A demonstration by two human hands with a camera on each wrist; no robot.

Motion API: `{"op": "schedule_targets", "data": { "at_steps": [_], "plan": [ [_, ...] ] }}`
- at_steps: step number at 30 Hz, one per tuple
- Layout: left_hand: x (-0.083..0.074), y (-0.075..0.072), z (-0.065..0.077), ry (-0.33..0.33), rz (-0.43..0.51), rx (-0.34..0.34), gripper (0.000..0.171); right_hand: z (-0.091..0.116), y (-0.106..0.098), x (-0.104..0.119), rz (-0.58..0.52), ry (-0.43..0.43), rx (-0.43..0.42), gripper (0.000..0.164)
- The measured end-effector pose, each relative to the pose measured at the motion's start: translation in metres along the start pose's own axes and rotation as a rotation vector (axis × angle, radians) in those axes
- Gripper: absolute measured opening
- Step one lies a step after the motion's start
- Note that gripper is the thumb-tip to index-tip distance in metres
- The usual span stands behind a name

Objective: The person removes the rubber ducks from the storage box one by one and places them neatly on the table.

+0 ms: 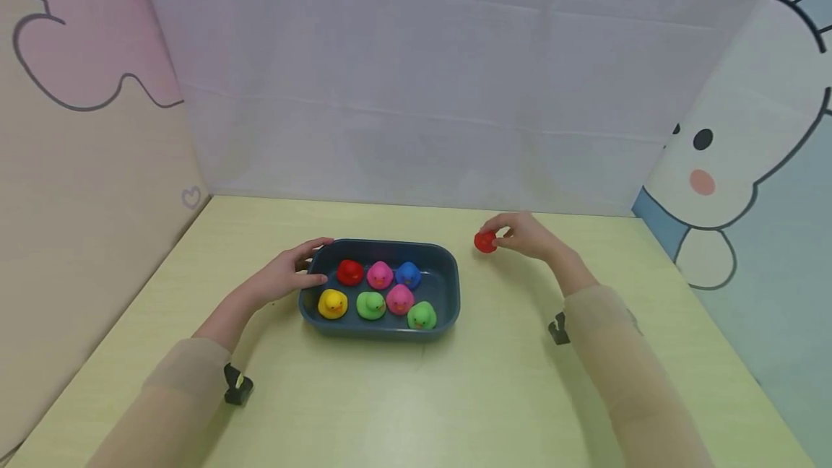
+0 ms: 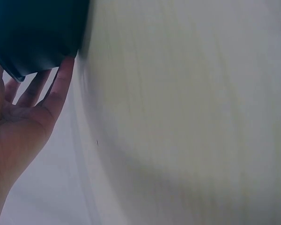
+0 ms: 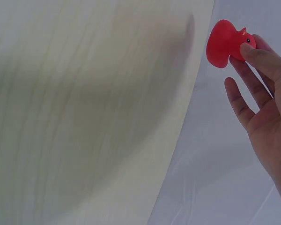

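A dark blue tray (image 1: 380, 333) stands on the table with several small toy ducks inside. Red (image 1: 349, 273), pink (image 1: 380, 275) and blue ducks (image 1: 408, 275) form its back row; a yellow duck (image 1: 333, 304), two green and another pink are nearer the front. My left hand (image 1: 289, 273) holds the tray's left end, thumb at the rim and fingers against the outer wall, as the left wrist view also shows. To the right of the tray, my right hand (image 1: 523, 235) pinches a red toy duck (image 3: 222, 44) by its head, between thumb and fingers.
The pale wooden table (image 1: 390, 410) meets a white sheet (image 1: 416, 92) at the back. Walls with cartoon figures flank it, a white character (image 1: 708, 186) on the right. Black wrist mounts (image 1: 237, 386) sit at both sleeves.
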State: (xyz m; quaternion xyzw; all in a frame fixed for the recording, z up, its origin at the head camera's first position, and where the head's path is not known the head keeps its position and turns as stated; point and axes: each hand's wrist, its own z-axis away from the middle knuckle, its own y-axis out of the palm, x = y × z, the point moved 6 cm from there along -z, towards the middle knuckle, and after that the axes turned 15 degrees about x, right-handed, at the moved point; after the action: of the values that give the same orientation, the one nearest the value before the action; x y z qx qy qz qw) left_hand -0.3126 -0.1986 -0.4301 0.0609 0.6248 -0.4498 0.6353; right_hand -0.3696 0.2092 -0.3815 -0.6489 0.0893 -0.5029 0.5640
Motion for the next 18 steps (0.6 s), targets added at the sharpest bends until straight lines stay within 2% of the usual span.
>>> {"op": "schedule_targets", "data": {
  "at_steps": [5,9,18],
  "plan": [
    [0.0,0.0,0.0,-0.009,-0.001,0.001,0.067,-0.005,0.007,-0.011,-0.011,0.026,0.013,0.029],
    [-0.001,0.001,0.001,-0.008,0.009,0.008,0.067,-0.007,0.011,-0.017,-0.017,0.015,0.02,0.029],
    [0.0,0.0,0.002,-0.011,0.011,0.005,0.066,-0.01,0.013,-0.021,-0.026,0.018,0.047,0.03]
  ]
}}
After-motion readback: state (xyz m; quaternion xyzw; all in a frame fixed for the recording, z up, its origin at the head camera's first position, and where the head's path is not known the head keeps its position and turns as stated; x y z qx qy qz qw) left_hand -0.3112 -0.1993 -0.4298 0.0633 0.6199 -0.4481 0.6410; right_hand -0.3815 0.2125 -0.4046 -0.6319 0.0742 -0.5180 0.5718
